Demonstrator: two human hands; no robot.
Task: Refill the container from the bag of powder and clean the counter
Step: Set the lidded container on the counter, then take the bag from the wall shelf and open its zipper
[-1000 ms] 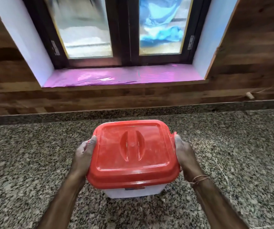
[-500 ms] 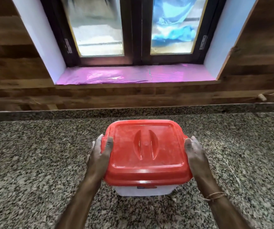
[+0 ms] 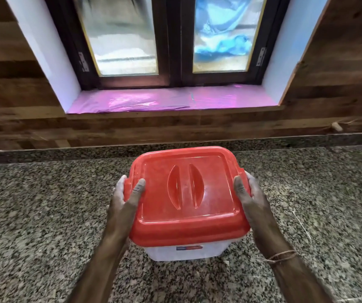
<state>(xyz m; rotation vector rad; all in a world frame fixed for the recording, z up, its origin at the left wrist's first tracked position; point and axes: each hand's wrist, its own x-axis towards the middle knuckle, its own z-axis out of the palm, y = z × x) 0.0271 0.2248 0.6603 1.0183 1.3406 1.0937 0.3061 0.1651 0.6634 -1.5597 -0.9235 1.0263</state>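
A white container (image 3: 185,251) with its red lid (image 3: 188,193) on sits at centre frame on a speckled granite desk (image 3: 44,215). The left hand (image 3: 123,206) and right hand (image 3: 253,204) grasp the lid's opposite edges, thumbs on top, below a window (image 3: 175,40).
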